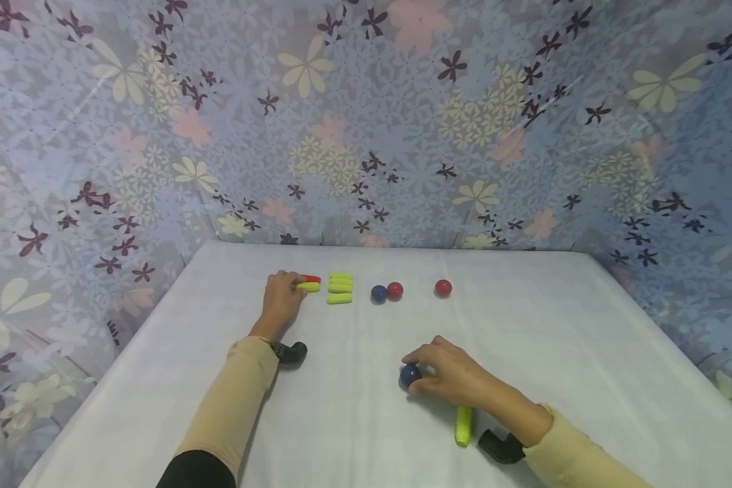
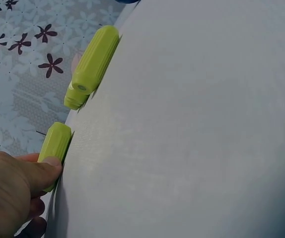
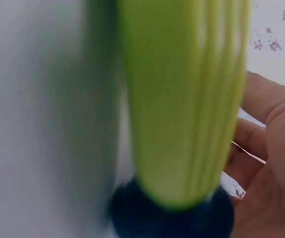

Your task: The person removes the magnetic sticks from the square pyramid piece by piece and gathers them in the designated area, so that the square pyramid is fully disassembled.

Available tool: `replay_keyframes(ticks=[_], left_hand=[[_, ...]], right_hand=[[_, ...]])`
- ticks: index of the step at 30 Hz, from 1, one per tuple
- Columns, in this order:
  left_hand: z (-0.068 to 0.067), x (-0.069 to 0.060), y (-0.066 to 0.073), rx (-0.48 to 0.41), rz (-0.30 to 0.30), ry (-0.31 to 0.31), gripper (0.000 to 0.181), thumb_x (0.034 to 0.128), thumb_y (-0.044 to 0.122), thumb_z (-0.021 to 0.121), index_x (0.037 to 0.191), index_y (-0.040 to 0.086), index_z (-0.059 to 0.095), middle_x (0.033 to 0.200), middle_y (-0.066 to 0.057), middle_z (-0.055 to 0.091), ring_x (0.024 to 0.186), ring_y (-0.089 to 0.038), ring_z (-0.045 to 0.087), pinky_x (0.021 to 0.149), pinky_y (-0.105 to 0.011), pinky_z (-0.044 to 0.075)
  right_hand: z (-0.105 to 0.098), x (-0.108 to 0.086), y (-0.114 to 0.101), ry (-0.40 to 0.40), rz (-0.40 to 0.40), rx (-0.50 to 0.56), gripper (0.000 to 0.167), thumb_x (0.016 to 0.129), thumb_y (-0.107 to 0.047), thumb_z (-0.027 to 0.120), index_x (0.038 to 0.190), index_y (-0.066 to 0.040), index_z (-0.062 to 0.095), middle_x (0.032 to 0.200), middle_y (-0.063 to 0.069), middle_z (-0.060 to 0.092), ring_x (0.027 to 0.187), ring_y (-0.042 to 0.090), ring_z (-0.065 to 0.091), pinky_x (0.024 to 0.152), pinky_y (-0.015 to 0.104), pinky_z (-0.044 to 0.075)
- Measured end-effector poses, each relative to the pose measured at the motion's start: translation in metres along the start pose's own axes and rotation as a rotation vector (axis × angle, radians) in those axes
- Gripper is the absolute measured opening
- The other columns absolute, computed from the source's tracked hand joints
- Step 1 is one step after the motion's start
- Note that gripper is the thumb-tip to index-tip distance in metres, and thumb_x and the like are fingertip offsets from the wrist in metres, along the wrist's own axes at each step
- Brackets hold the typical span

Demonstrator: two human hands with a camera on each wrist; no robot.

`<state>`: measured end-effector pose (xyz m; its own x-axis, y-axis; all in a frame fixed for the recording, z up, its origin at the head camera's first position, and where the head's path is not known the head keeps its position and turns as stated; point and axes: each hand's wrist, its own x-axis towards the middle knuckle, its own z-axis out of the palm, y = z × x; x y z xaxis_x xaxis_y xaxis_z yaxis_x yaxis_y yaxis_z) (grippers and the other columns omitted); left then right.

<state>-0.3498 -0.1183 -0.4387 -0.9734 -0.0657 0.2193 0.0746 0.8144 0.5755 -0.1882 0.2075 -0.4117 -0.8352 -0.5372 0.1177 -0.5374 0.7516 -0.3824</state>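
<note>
My left hand (image 1: 282, 298) pinches a yellow-green highlighter (image 1: 309, 287) between thumb and fingers at the back left of the table. In the left wrist view the thumb lies on the near end of that highlighter (image 2: 57, 141). A red highlighter (image 1: 312, 278) lies just behind it. To its right, several more yellow-green highlighters (image 1: 339, 288) lie in a stack-like row. Nearer the front, my right hand (image 1: 454, 373) grips a dark blue ball (image 1: 411, 375) with thumb and fingers. Another yellow-green highlighter (image 1: 463, 425) lies below the right wrist, large and blurred in the right wrist view.
A second blue ball (image 1: 379, 293) sits beside a red ball (image 1: 394, 291) at the back middle. Farther right is another red ball (image 1: 443, 288). White cloth covers the table (image 1: 341, 393), and a flowered curtain (image 1: 366, 135) hangs behind it.
</note>
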Motion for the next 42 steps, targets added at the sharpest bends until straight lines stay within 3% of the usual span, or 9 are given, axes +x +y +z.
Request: replay_keyframes(ticks=[8, 17, 24, 27, 30, 34, 38, 42], left_hand=[[-0.001, 0.0, -0.001, 0.014, 0.007, 0.012, 0.028, 0.0874, 0.013, 0.064, 0.115, 0.008, 0.065, 0.113, -0.011, 0.058, 0.107, -0.027, 0.048, 0.091, -0.042, 0.042], [-0.002, -0.001, -0.003, 0.006, -0.002, 0.015, 0.028, 0.0867, 0.012, 0.064, 0.114, 0.007, 0.065, 0.112, -0.013, 0.059, 0.107, -0.029, 0.048, 0.091, -0.043, 0.042], [-0.003, -0.008, -0.002, -0.068, -0.042, 0.007, 0.036, 0.0854, 0.013, 0.064, 0.121, 0.008, 0.061, 0.119, -0.012, 0.054, 0.112, -0.028, 0.043, 0.092, -0.042, 0.043], [-0.005, -0.016, 0.002, -0.129, -0.017, 0.013, 0.042, 0.0839, 0.015, 0.066, 0.124, 0.01, 0.059, 0.123, -0.012, 0.05, 0.115, -0.028, 0.04, 0.094, -0.043, 0.042], [-0.006, -0.031, 0.014, -0.187, 0.076, 0.035, 0.041, 0.0827, 0.015, 0.068, 0.122, 0.009, 0.06, 0.119, -0.013, 0.053, 0.113, -0.028, 0.042, 0.093, -0.043, 0.042], [-0.001, -0.069, 0.038, -0.274, 0.217, -0.005, 0.032, 0.0844, 0.017, 0.068, 0.115, 0.008, 0.064, 0.109, -0.011, 0.062, 0.104, -0.025, 0.049, 0.088, -0.039, 0.043], [0.008, -0.112, 0.06, -0.315, 0.286, -0.198, 0.033, 0.0855, 0.025, 0.068, 0.116, 0.014, 0.064, 0.11, -0.004, 0.065, 0.103, -0.02, 0.052, 0.089, -0.035, 0.044], [0.016, -0.141, 0.076, -0.29, 0.377, -0.368, 0.044, 0.0833, 0.034, 0.07, 0.122, 0.014, 0.062, 0.114, 0.0, 0.064, 0.104, -0.017, 0.051, 0.091, -0.035, 0.043]], right_hand=[[-0.009, -0.024, 0.008, 0.032, 0.102, -0.095, 0.037, 0.074, -0.031, 0.078, 0.107, -0.016, 0.07, 0.098, -0.008, 0.07, 0.088, 0.007, 0.047, 0.072, 0.024, 0.041], [-0.01, -0.031, 0.011, 0.018, 0.181, -0.073, 0.025, 0.074, -0.032, 0.077, 0.097, -0.023, 0.072, 0.085, -0.018, 0.064, 0.082, 0.004, 0.043, 0.07, 0.021, 0.037], [-0.005, -0.016, 0.008, 0.015, 0.097, -0.057, 0.021, 0.078, -0.026, 0.075, 0.099, -0.02, 0.072, 0.09, -0.015, 0.066, 0.081, 0.005, 0.043, 0.068, 0.02, 0.037], [-0.003, -0.009, 0.008, 0.018, 0.057, -0.053, 0.021, 0.079, -0.025, 0.074, 0.099, -0.019, 0.072, 0.091, -0.013, 0.067, 0.082, 0.005, 0.044, 0.068, 0.02, 0.037], [-0.002, -0.004, 0.008, 0.029, 0.029, -0.052, 0.021, 0.079, -0.025, 0.073, 0.099, -0.019, 0.072, 0.092, -0.012, 0.068, 0.082, 0.006, 0.044, 0.068, 0.02, 0.037], [-0.001, 0.0, 0.008, 0.03, 0.028, -0.053, 0.02, 0.079, -0.024, 0.073, 0.099, -0.02, 0.072, 0.091, -0.012, 0.067, 0.082, 0.006, 0.044, 0.068, 0.021, 0.037], [0.0, 0.002, 0.007, 0.024, 0.041, -0.05, 0.02, 0.079, -0.024, 0.073, 0.099, -0.019, 0.072, 0.091, -0.012, 0.067, 0.081, 0.005, 0.044, 0.068, 0.021, 0.037], [0.001, 0.002, 0.008, 0.015, 0.044, -0.046, 0.02, 0.08, -0.024, 0.073, 0.099, -0.019, 0.072, 0.092, -0.011, 0.068, 0.082, 0.006, 0.045, 0.068, 0.021, 0.037]])
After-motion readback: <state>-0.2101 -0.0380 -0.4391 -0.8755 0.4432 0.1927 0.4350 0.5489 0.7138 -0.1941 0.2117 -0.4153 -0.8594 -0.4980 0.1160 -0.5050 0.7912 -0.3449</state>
